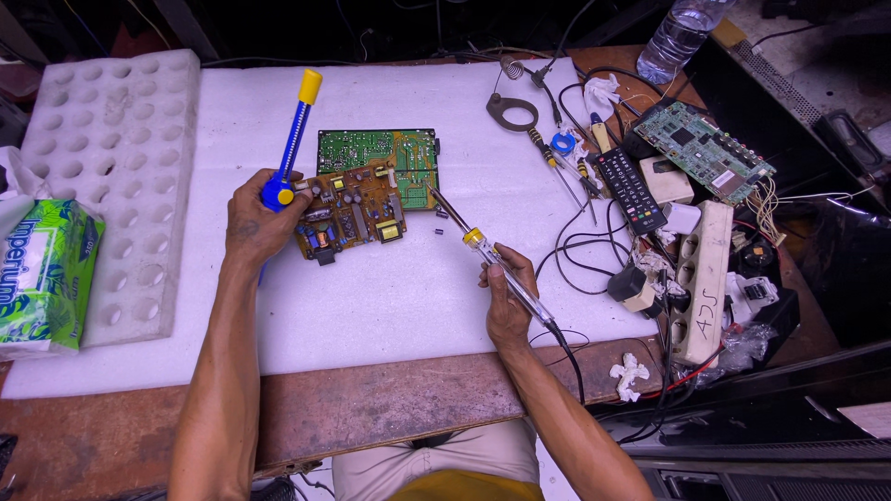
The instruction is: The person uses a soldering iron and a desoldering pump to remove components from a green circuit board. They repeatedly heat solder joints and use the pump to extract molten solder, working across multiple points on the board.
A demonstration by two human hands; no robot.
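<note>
Bright, even overhead light, soft shadows, sharp centre, wide-angle bending at dim edges.

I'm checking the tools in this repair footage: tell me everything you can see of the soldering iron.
The soldering iron is a slim tool with a clear plastic-looking handle, a yellow collar and a thin metal shaft. The right hand grips its handle like a pen. It lies slanted, tip pointing up-left toward the brown circuit board, near the board's right edge; contact cannot be told. A black cord runs from its rear end over the table edge.
</note>
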